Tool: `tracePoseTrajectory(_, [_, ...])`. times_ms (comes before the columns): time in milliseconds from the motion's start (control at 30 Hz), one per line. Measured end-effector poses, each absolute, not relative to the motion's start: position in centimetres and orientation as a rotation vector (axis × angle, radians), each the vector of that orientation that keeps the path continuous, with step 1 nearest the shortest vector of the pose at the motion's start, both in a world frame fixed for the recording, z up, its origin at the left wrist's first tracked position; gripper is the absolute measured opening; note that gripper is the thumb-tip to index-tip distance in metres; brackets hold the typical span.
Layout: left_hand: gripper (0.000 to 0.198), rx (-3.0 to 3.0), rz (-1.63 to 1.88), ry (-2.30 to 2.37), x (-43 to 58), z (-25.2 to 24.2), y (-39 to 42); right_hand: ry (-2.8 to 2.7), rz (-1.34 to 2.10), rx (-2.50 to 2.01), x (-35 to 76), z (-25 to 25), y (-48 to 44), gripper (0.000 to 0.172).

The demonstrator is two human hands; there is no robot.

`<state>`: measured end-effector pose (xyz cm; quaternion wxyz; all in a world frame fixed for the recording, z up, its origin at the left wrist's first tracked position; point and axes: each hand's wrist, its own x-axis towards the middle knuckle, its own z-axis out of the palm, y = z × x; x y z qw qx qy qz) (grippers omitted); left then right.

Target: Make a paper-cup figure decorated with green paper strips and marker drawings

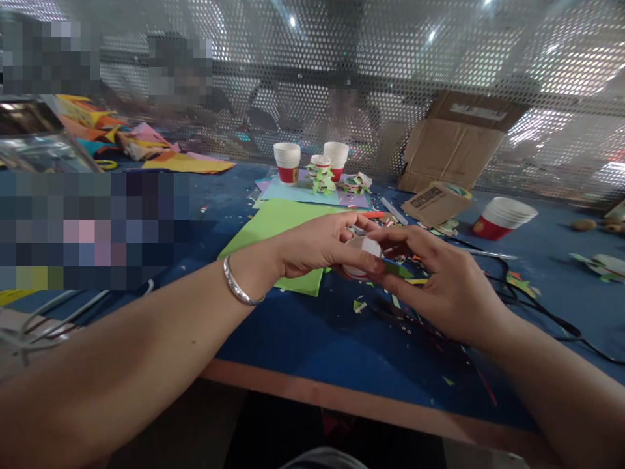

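Left hand (pixel 319 244) grips a small white paper-cup piece (pixel 365 246) just right of frame centre, between both hands, right hand (pixel 434 280) curled at its right side, grip unclear, long axis indeterminate.

Grey perforated metal wall (pixel 293 85) fills the back, tiny round holes throughout. Bright spots (pixel 291 21) near the top, lamps or reflections unclear. Blue table (pixel 278 335) in front, brownish near edge (pixel 303 391). Dim underneath.

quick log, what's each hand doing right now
Left hand: holding a small white piece.
Right hand: half-curled at its side; grip cannot be told.
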<state>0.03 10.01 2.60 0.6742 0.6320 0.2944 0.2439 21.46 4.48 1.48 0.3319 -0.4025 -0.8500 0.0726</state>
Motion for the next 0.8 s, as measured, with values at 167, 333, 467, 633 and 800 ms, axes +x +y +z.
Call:
tracePoseTrajectory(167, [0.065, 1.377, 0.512, 0.586, -0.6, 3.0, 10.3, -2.154, 0.366, -1.069, 21.6, 1.4, 4.5, 0.036])
tracePoseTrajectory(333, [0.059, 1.281, 0.544, 0.514, -1.5, 3.6, 10.7, -1.985, 0.556, -1.045, 21.6, 1.9, 4.8, 0.035])
tracePoseTrajectory(467, [0.058, 1.237, 0.563, 0.465, -1.8, 3.9, 10.8, -1.894, 0.585, -1.031, 21.5, 2.4, 4.8, 0.034])
tracePoseTrajectory(633, [0.055, 1.260, 0.626, 0.488, -1.4, 3.6, 10.5, -1.868, 0.590, -1.042, 21.6, 2.5, 5.0, 0.033])
tracePoseTrajectory(800, [0.046, 1.216, 0.695, 0.534, -0.8, 3.5, 10.5, -1.879, 0.534, -1.089, 21.9, 2.6, 5.2, 0.022])
